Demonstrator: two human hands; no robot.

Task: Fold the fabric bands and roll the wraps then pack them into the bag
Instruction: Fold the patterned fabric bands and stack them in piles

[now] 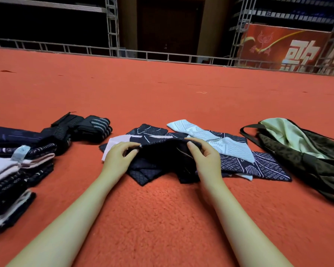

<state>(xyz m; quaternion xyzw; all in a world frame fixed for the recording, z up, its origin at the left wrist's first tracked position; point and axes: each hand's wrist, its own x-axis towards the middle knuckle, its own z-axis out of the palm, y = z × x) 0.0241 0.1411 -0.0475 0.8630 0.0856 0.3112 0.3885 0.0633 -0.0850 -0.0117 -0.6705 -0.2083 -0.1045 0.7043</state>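
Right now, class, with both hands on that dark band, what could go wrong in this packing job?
1. The left hand and right hand hold the dark band directly over the loose bands; its hanging end may drag them askew.
2. The bag lies collapsed, so folded pieces may come undone going in.

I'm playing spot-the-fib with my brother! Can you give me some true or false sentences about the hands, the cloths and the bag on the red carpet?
1. Both hands grip one dark band: the left hand and the right hand. True.
2. The bag lies to the person's left. False: it lies to the right, on the red carpet.
3. A folded stack sits on the left. True.
4. The bag is zipped shut. False: it gapes open, showing a pale lining.
5. A white patterned band lies in the middle pile. True.
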